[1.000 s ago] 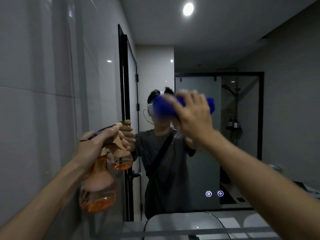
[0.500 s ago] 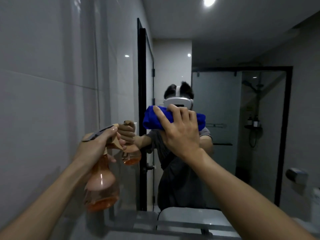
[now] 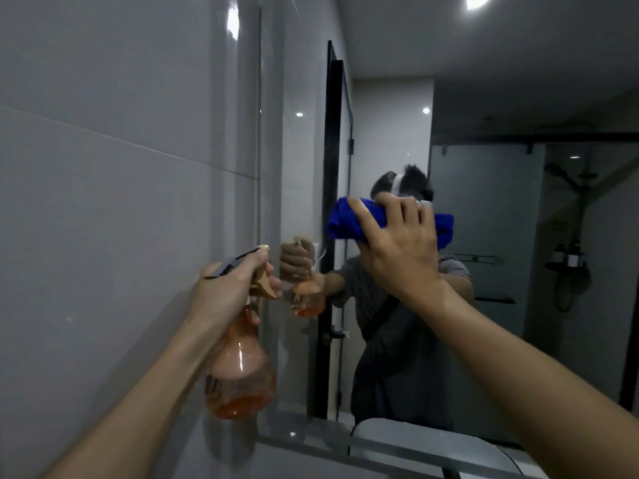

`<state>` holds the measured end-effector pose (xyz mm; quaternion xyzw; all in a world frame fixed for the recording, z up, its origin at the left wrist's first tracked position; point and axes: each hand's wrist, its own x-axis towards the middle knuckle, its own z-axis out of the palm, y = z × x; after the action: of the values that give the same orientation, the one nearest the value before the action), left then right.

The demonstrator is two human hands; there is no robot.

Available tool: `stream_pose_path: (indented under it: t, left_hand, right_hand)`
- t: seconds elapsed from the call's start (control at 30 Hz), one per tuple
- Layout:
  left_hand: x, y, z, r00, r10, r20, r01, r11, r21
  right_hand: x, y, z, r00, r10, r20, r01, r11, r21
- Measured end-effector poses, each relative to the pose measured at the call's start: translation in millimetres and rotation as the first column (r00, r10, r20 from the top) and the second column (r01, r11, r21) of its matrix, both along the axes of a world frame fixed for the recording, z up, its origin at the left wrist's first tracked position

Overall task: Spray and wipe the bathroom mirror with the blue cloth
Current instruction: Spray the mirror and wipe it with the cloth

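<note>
From the head camera, both forearms reached up and forward toward the mirror mounted on the grey tiled wall. The right hand was raised about head height, back of the hand toward the camera, wrist bent slightly, its fingers spread over a bunched blue cloth and pressing it flat against the glass; the thumb angled out to the left across the cloth while the other fingers curved over its top edge. The cloth showed on both sides of the hand, a bigger wad to the left and a smaller fold to the right, and it covered the face of the person's reflection. The left hand was held lower and further left, near the mirror's left edge, its arm rising diagonally from the lower left corner. That hand gripped the neck of an orange translucent spray bottle, fingers wrapped round the trigger head, the nozzle pointing toward the glass and close to it. The bottle hung upright below the fist, with a little orange liquid pooled at its bottom. Its reflection sat just beside it in the glass. Below the mirror ran a pale ledge, and the reflection carried a black-framed shower screen and ceiling lights
</note>
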<state>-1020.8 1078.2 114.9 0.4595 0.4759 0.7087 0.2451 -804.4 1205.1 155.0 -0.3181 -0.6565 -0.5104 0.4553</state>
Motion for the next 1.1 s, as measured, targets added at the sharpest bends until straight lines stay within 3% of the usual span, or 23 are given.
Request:
stream_pose_path:
  t: [0.17, 0.27, 0.4, 0.5, 0.63, 0.73, 0.9, 1.0, 1.1]
  left_hand:
    - [2, -11, -10, 0.999, 0.049, -0.012, -0.049, 0.998, 0.032]
    - [0, -17, -12, 0.997, 0.072, -0.011, -0.072, 0.997, 0.04]
    - [-1, -23, -13, 0.993, 0.11, -0.034, -0.107, 0.992, 0.067]
    - [-4, -30, -17, 0.987, 0.144, -0.069, -0.139, 0.988, 0.063]
    - [-6, -35, -18, 0.988, 0.128, -0.086, -0.122, 0.99, 0.071]
    - [-4, -35, -16, 0.993, 0.088, -0.075, -0.082, 0.994, 0.073]
    - [-6, -28, -15, 0.997, 0.052, -0.061, -0.048, 0.997, 0.065]
    - [-4, -24, -12, 0.998, 0.052, -0.041, -0.049, 0.996, 0.07]
    - [7, -30, -10, 0.998, 0.059, 0.008, -0.06, 0.997, 0.056]
  right_hand:
    - [-58, -4, 53, 0.994, 0.009, -0.112, -0.02, 0.995, -0.094]
    - [-85, -3, 44, 0.989, 0.042, -0.141, -0.056, 0.994, -0.098]
    - [-102, 2, -33, 0.984, 0.096, 0.149, -0.081, 0.991, -0.103]
    - [-103, 0, -97, 0.913, 0.123, 0.389, -0.061, 0.984, -0.167]
    - [-100, 4, -90, 0.827, 0.149, 0.542, -0.084, 0.986, -0.143]
    - [-103, 7, -26, 0.888, 0.101, 0.448, -0.07, 0.994, -0.085]
    - [-106, 3, 91, 0.998, 0.058, 0.025, -0.057, 0.997, -0.057]
    - [-110, 0, 86, 0.994, 0.07, -0.078, -0.077, 0.994, -0.081]
    - [-102, -3, 36, 0.993, 0.112, 0.038, -0.109, 0.991, -0.072]
